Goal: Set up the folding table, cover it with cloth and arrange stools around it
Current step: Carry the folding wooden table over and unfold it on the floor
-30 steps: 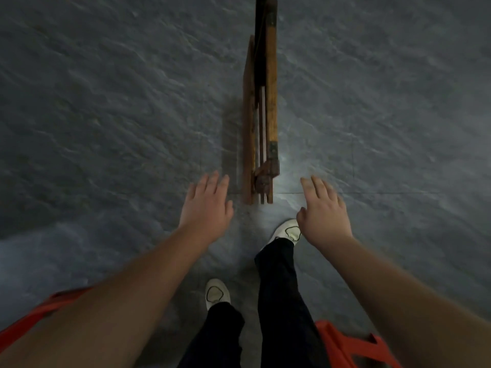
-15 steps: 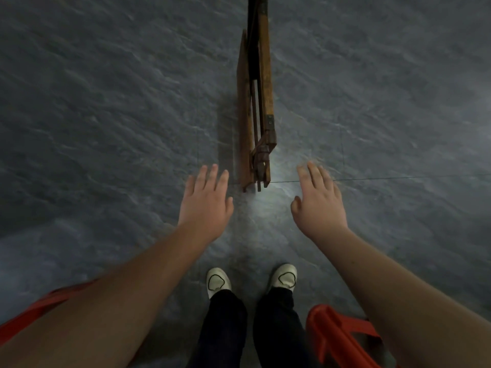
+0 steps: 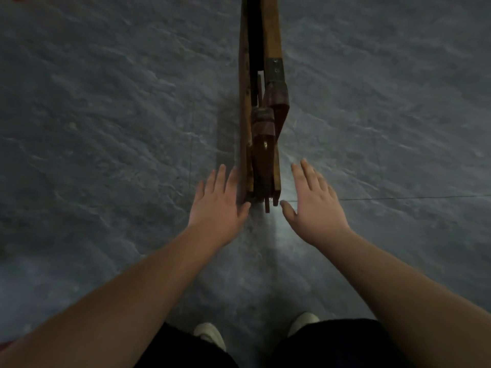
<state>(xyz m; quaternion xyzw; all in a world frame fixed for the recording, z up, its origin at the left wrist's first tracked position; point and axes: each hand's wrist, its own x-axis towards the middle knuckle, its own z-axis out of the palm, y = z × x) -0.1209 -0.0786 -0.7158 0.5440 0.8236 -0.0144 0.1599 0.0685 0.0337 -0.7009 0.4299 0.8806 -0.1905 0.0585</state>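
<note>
The folded wooden table [image 3: 261, 107] stands on its edge on the grey floor, running away from me up the middle of the head view, with its legs tucked against the top. My left hand [image 3: 219, 201] is flat and open right beside its near left corner, fingers close to or touching the board. My right hand [image 3: 313, 205] is open a little to the right of the near end, apart from the wood. No cloth or stool is fully in view.
Grey stone-pattern floor [image 3: 106, 115] lies all around the table. My two white shoes [image 3: 208, 337] stand at the bottom edge. A sliver of something red [image 3: 5, 346] shows at the bottom left edge.
I have stepped closer to the table. Both hands have moved forward to flank its near end. The red stools at the bottom have slipped out of view.
</note>
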